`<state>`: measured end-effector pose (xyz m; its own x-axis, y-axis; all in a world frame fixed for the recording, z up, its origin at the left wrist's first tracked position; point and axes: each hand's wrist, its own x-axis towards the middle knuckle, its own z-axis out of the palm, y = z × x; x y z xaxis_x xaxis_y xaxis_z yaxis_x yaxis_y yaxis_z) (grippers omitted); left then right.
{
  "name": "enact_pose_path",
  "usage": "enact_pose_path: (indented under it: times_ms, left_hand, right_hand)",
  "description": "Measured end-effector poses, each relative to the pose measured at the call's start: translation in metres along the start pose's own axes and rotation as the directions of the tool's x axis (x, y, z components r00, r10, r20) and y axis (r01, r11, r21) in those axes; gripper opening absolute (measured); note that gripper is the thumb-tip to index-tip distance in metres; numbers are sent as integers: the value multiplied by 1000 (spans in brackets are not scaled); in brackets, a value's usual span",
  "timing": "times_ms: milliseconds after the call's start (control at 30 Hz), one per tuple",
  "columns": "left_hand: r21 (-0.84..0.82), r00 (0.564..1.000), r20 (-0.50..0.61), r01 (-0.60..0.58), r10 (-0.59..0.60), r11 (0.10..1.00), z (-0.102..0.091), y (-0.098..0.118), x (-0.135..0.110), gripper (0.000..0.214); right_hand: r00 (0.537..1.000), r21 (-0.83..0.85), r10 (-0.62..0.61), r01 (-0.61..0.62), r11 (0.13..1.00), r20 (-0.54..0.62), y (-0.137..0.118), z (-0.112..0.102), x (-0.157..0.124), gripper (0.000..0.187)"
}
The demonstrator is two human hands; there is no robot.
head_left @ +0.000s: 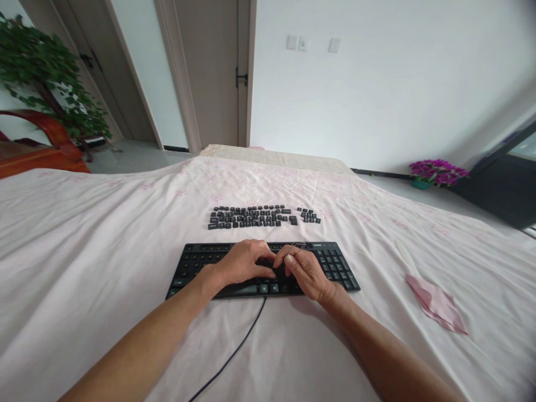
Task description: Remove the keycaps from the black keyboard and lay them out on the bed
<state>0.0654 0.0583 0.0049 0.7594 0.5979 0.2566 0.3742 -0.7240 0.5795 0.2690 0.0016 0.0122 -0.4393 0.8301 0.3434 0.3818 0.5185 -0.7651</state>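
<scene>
Bare forearms (154, 335) taper toward a bare left hand (243, 262) and right hand (307, 273).

Left forearm (154, 335) in from seven o'clock, right forearm (385, 340) from five; left hand (245, 261) bent toward three, right hand (309, 273) curled, thumb (295, 267) toward ten

Can't see what those fingers are up to, the hands block the good bit
Left hand (247, 261) and right hand (304, 271) cover the middle of the keyboard (240, 290), so no clue which keys are under there or whether either grip has anything in it; the thin wiry thing (299, 244) by the right knuckles is too small to make out, same for the lettering on the loose keycaps (238, 212), and the cable (238, 348), both forearms and the red wooden chair (67, 148) all run out of view.
</scene>
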Motion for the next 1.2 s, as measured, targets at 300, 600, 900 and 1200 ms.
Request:
enact_pose_path:
  times_ms: [300, 600, 900, 1200]
  left_hand:
    - [60, 999, -43, -4, 7, 998, 9, -2, -1, 25]
    - [93, 998, -57, 41, -36, 995, 11, 3, 2, 27]
    - [97, 994, -91, 65, -56, 993, 13, 9, 0, 11]
    - [50, 960, -258, 126, -109, 991, 13, 8, -3, 20]
  right_hand:
    - [965, 33, -22, 32, 999, -261, 10, 9, -9, 35]
    - [977, 53, -16, 28, 998, -214, 7, 7, -8, 37]
    - [980, 64, -106, 118, 991, -168, 4, 5, -8, 38]
    - [972, 7, -167, 170, 985, -165, 7, 7, -7, 31]
